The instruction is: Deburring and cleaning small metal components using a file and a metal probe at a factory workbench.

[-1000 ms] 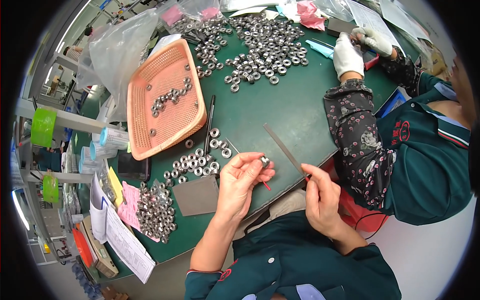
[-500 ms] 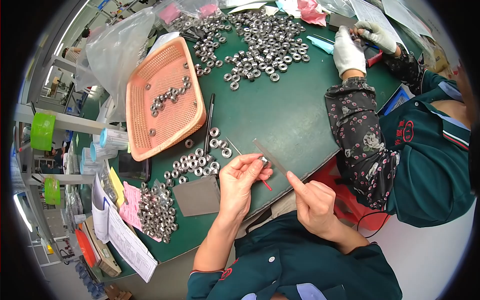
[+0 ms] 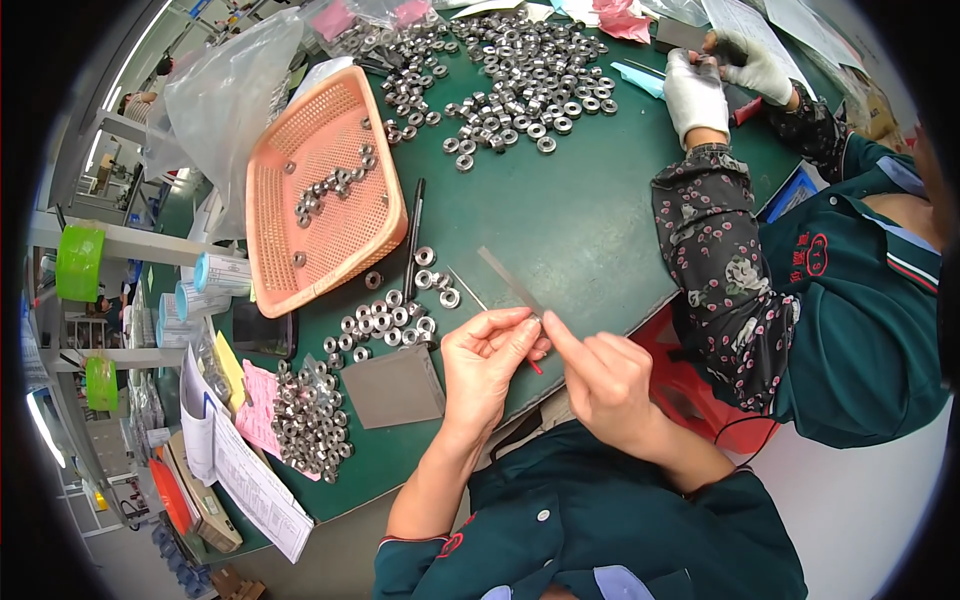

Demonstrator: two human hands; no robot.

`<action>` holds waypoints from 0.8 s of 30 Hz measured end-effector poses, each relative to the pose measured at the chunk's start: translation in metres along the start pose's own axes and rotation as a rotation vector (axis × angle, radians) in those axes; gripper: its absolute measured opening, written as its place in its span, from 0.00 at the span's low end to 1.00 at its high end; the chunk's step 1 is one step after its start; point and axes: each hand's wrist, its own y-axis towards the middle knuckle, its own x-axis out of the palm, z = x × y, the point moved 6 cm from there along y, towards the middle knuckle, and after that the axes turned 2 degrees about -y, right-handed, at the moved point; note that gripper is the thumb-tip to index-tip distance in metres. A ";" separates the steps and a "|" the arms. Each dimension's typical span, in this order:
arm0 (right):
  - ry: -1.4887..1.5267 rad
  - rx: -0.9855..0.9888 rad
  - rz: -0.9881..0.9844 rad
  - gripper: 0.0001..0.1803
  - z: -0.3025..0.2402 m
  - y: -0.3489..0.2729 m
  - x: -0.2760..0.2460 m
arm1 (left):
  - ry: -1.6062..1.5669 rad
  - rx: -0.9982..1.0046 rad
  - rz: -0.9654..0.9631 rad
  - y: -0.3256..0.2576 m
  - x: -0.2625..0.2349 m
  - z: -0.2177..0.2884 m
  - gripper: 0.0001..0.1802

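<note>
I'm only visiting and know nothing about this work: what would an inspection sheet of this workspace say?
Surface: green tabletop, partly covered.
Job's things: flat file; steel rings in loose piles, some inside the pink basket.
Clutter: papers, clear plastic bag, grey block.
Hands: left hand pinches a small metal part, mostly hidden; right hand holds the flat file, index finger extended.
Cables: thin dark cord near the red stool.
Surroundings: at right, a co-worker's white-gloved hands.
</note>
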 end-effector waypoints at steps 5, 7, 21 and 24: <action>0.022 0.017 0.031 0.27 0.000 0.002 -0.014 | -0.038 -0.019 0.025 0.002 -0.007 0.003 0.09; 0.032 0.002 0.023 0.28 -0.003 -0.006 -0.015 | -0.057 -0.007 0.029 0.003 -0.007 0.004 0.09; 0.061 0.022 0.072 0.27 0.009 0.008 -0.003 | -0.049 -0.023 -0.029 -0.001 -0.002 0.001 0.08; 0.383 0.332 0.003 0.17 0.019 0.011 -0.004 | -0.029 0.006 -0.022 -0.001 -0.005 0.003 0.09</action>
